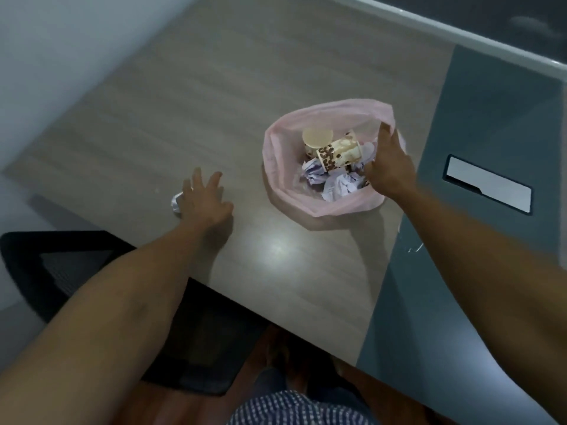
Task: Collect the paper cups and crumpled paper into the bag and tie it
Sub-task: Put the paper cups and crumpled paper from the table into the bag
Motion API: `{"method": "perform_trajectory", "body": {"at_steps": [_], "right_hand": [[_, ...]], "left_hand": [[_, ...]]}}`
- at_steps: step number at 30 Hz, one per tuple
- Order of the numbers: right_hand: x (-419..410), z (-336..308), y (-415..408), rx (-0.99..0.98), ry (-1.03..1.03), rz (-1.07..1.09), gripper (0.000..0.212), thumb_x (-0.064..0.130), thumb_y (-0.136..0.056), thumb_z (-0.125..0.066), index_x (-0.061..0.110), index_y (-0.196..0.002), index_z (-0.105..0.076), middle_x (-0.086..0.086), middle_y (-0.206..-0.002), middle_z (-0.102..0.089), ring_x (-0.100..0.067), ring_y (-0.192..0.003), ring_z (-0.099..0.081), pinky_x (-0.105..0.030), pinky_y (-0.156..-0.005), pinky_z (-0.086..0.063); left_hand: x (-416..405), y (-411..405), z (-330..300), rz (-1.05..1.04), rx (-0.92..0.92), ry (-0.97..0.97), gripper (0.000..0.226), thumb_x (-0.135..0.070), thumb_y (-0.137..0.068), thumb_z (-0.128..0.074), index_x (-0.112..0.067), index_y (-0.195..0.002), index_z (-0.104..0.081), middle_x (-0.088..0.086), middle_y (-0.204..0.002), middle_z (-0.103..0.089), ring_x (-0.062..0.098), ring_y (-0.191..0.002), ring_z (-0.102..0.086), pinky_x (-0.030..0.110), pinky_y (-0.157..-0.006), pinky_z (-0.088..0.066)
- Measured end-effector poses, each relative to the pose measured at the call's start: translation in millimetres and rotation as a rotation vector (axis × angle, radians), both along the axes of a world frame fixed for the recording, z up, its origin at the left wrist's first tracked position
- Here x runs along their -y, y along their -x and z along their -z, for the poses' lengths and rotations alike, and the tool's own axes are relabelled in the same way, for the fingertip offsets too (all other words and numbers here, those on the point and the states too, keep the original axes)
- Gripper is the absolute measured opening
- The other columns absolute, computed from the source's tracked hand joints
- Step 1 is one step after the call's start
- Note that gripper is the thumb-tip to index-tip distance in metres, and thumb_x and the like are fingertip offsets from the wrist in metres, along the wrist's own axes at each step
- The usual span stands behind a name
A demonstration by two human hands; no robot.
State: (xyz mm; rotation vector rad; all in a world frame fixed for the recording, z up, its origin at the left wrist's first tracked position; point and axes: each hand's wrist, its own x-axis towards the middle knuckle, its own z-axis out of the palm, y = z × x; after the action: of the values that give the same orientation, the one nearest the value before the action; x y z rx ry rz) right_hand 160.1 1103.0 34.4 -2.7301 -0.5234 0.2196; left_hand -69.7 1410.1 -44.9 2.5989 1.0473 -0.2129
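A pink plastic bag stands open on the wooden table. Inside it lie paper cups with a brown bean print and several crumpled white paper balls. My right hand grips the bag's right rim and holds the mouth open. One crumpled paper ball lies on the table to the left. My left hand hovers over it with fingers spread, partly covering it. I cannot tell whether it touches the paper.
A grey panel borders the table on the right, with a white rectangular cover set in it. A black mesh chair stands at the table's near left edge. A pale wall runs along the left.
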Motion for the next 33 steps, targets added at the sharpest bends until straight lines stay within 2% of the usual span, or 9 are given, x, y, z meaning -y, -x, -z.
{"method": "perform_trajectory", "body": {"at_steps": [4,8,11,14,16,21,27,30,33], "right_hand": [[0.3,3.9,10.4,0.008,0.029,-0.013,0.091,0.015,-0.092,-0.065,0.027,-0.159,-0.003,-0.002,-0.169,-0.014,-0.046,-0.131,-0.049,-0.058,-0.103,-0.044],[0.8,3.9,15.8,0.011,0.02,-0.018,0.088,0.015,-0.092,-0.063,0.024,-0.159,-0.006,-0.003,-0.168,-0.016,-0.045,-0.133,-0.047,-0.058,-0.103,-0.043],[-1.6,3.2,20.3,-0.001,0.02,-0.011,0.09,0.015,-0.094,-0.064,0.026,-0.16,-0.004,-0.003,-0.169,-0.014,-0.044,-0.136,-0.045,-0.058,-0.105,-0.041],[-3.1,2.3,25.7,-0.012,0.01,-0.022,0.09,0.017,-0.095,-0.065,0.027,-0.16,-0.003,-0.001,-0.169,-0.012,-0.042,-0.136,-0.046,-0.056,-0.105,-0.043],[-3.5,2.4,28.1,-0.005,0.0,-0.031,0.09,0.015,-0.094,-0.066,0.027,-0.159,-0.005,0.001,-0.17,-0.009,-0.042,-0.133,-0.049,-0.055,-0.102,-0.046],[0.5,-0.3,31.7,0.006,0.0,-0.037,0.085,0.011,-0.093,-0.064,0.022,-0.158,-0.01,-0.001,-0.17,-0.009,-0.04,-0.13,-0.051,-0.052,-0.096,-0.049],[9.5,-7.1,31.0,-0.01,-0.03,-0.036,0.083,0.018,-0.092,-0.065,0.023,-0.157,-0.014,0.0,-0.168,-0.013,-0.042,-0.131,-0.049,-0.053,-0.097,-0.048],[13.1,-6.0,29.6,-0.014,-0.033,-0.026,0.085,0.021,-0.09,-0.067,0.026,-0.156,-0.013,0.002,-0.168,-0.012,-0.043,-0.124,-0.055,-0.054,-0.093,-0.051],[16.7,-4.7,28.7,-0.011,-0.023,-0.023,0.087,0.021,-0.091,-0.066,0.028,-0.157,-0.009,0.004,-0.169,-0.008,-0.043,-0.121,-0.057,-0.053,-0.092,-0.052]], "left_hand": [[-4.0,10.1,10.0,0.043,-0.012,-0.079,0.067,-0.023,-0.083,-0.071,-0.025,-0.145,-0.045,0.015,-0.16,-0.025,0.042,-0.137,-0.038,0.052,-0.11,-0.037],[-12.0,23.7,6.6,0.063,0.09,-0.164,0.059,-0.021,-0.087,-0.067,-0.016,-0.143,-0.049,0.014,-0.161,-0.028,0.037,-0.142,-0.031,0.048,-0.113,-0.03],[-19.8,34.1,5.2,0.065,0.104,-0.256,0.061,-0.032,-0.086,-0.067,-0.024,-0.143,-0.047,0.012,-0.164,-0.024,0.035,-0.15,-0.021,0.054,-0.114,-0.023],[-27.0,44.0,13.1,-0.07,-0.036,-0.087,0.065,-0.031,-0.088,-0.066,-0.034,-0.147,-0.038,0.01,-0.164,-0.017,0.04,-0.149,-0.018,0.057,-0.115,-0.025],[-26.6,45.9,19.5,-0.077,-0.005,0.041,0.05,-0.021,-0.098,-0.056,-0.025,-0.146,-0.043,0.016,-0.156,-0.026,0.042,-0.141,-0.028,0.055,-0.111,-0.033],[4.6,19.2,9.7,0.09,0.35,0.106,0.038,-0.022,-0.096,-0.057,-0.023,-0.133,-0.051,0.019,-0.127,-0.047,0.042,-0.11,-0.055,0.047,-0.095,-0.048],[71.6,-46.1,-31.0,0.38,0.624,0.175,0.053,-0.033,-0.093,-0.067,-0.018,-0.14,-0.047,0.009,-0.127,-0.061,0.032,-0.111,-0.059,0.041,-0.088,-0.052],[107.7,-71.8,-42.0,0.459,0.636,0.122,0.047,-0.038,-0.092,-0.068,-0.016,-0.129,-0.047,0.006,-0.117,-0.06,0.027,-0.108,-0.053,0.039,-0.076,-0.049],[123.8,-86.9,-34.1,0.631,0.525,0.12,0.037,-0.035,-0.093,-0.067,-0.015,-0.12,-0.05,0.004,-0.119,-0.059,0.028,-0.113,-0.051,0.041,-0.079,-0.048]]}}
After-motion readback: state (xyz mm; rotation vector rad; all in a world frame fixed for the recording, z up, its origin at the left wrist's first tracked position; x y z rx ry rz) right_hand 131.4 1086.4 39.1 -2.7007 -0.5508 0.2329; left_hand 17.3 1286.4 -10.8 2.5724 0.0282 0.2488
